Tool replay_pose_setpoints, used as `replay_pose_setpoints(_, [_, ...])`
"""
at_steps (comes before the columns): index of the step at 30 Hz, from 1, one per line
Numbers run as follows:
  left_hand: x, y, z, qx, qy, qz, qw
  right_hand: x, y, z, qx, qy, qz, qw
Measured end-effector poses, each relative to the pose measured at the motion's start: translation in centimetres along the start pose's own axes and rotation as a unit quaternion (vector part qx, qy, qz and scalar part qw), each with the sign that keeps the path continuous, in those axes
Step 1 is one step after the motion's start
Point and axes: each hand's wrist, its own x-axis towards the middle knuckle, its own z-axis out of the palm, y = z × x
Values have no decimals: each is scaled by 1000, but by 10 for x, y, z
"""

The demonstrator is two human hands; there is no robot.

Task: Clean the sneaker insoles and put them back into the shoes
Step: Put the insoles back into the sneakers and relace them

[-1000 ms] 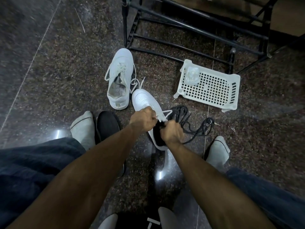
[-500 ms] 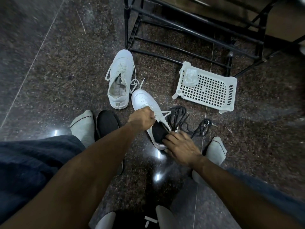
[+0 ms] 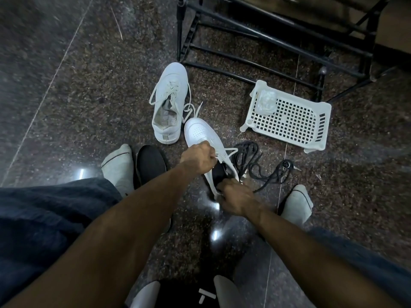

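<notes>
Two white sneakers lie on the dark floor. The near sneaker (image 3: 201, 133) holds a black insole (image 3: 219, 173) in its opening. My left hand (image 3: 196, 157) grips this sneaker at the tongue and laces. At the heel, my right hand (image 3: 233, 196) has its fingers curled over the heel rim and the insole's back end. The far sneaker (image 3: 170, 101) lies untouched behind it, its opening showing a pale lining. A second black insole (image 3: 150, 163) lies flat on the floor beside my left foot.
A white perforated plastic basket (image 3: 289, 121) lies to the right with a clear lump in its corner. Black laces (image 3: 255, 161) sprawl beside the near sneaker. A black metal rack (image 3: 255, 41) stands behind. My socked feet (image 3: 119, 167) flank the work area.
My right hand has drawn back from inside the shoe's opening to its heel and now curls over the heel rim. My left hand has kept its grip on the laces.
</notes>
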Motion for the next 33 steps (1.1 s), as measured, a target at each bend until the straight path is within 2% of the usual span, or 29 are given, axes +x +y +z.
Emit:
replay_pose_setpoints(4, [1,3,0,7,-14,-19,1000,6,2,-2,-2,-110,17,994])
replay_pose_setpoints(9, [2,4,2,-13,-13,-40,999,18,-14,-18,-151,-173,65,971])
replay_pose_setpoints(11, [3,2,3,-25,-8,-45,999,21,-18,-16,-93,-182,85,975])
replay_pose_setpoints(14, [4,0,5,-33,-8,-40,999,26,-16,-10,60,-171,128,975])
replay_pose_setpoints(17, [3,1,4,-17,-18,-19,1000,23,-11,-7,73,-162,112,978])
replay_pose_setpoints(19, [3,2,5,-16,-22,-17,1000,19,-8,-9,53,-160,94,981])
replay_pose_setpoints(22, [2,2,4,-16,-22,-18,999,18,-6,-9,-37,-161,81,983])
replay_pose_setpoints(27, [0,4,2,-7,-25,-14,1000,28,-18,-13,-180,-192,117,958])
replay_pose_setpoints(30, [0,3,2,-9,-21,-11,1000,29,-29,-8,-240,-150,127,951])
replay_pose_setpoints(33, [-2,3,1,-13,-19,-15,1000,24,-37,-3,-231,-124,132,956])
